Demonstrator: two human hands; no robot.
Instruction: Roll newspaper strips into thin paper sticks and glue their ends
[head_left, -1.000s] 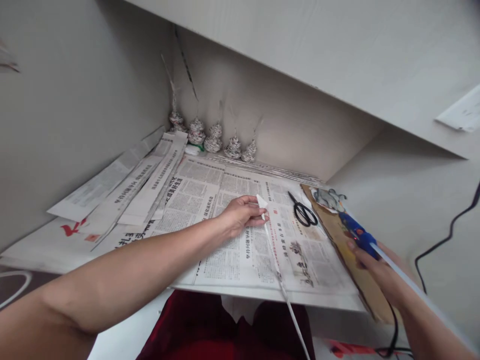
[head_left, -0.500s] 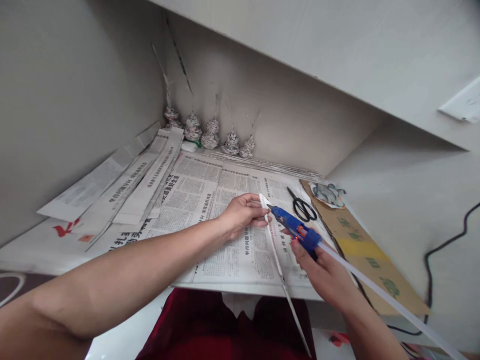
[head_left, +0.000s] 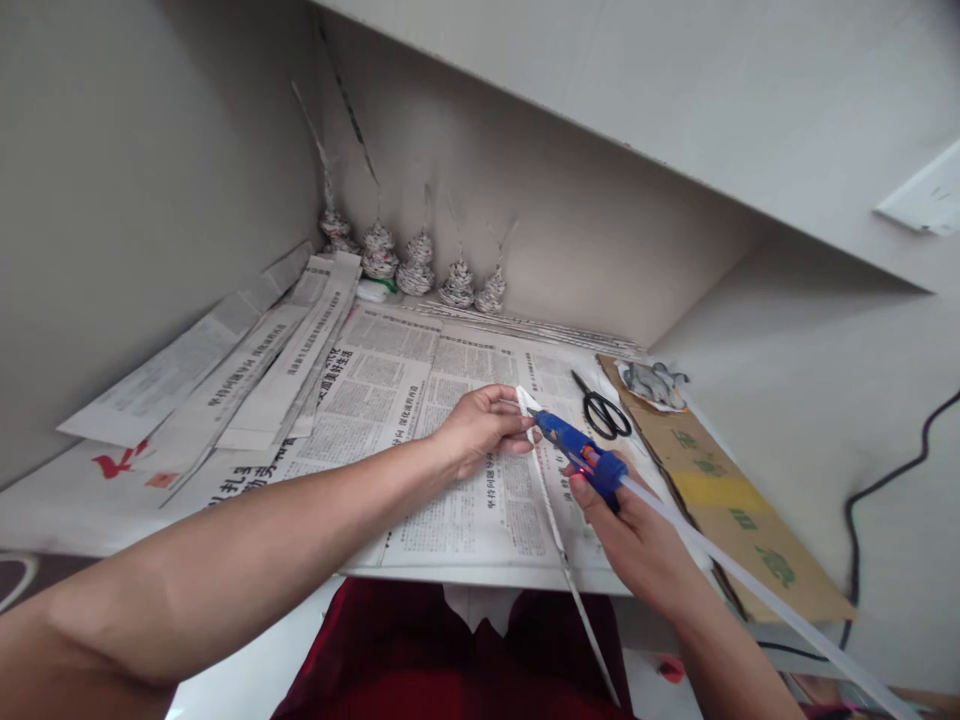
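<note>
Between the fingers of my left hand (head_left: 487,425) is the flat upper end of a thin rolled paper stick (head_left: 551,510), which slants down past the table's front edge toward my lap. My right hand (head_left: 634,530) is wrapped round a blue hot glue gun (head_left: 577,443), a red light glowing near its handle. A long translucent glue stick (head_left: 750,578) extends from the gun's rear. The nozzle is at the paper end beside my left fingertips; whether glue is coming out is too small to tell. Black-handled scissors (head_left: 602,408) lie just beyond the gun.
Newspaper sheets (head_left: 442,400) cover the table. Cut paper strips (head_left: 277,365) lie at the left. Several coiled paper gourd shapes (head_left: 416,265) stand along the back wall, near long paper sticks (head_left: 540,328). At the right are flattened cardboard (head_left: 720,490), a grey crumpled object (head_left: 654,385) and a black cord (head_left: 851,510).
The glue gun and my right hand have shifted slightly left and down, the nozzle moving a little along the paper end. My left hand keeps its hold. The view has turned slightly.
</note>
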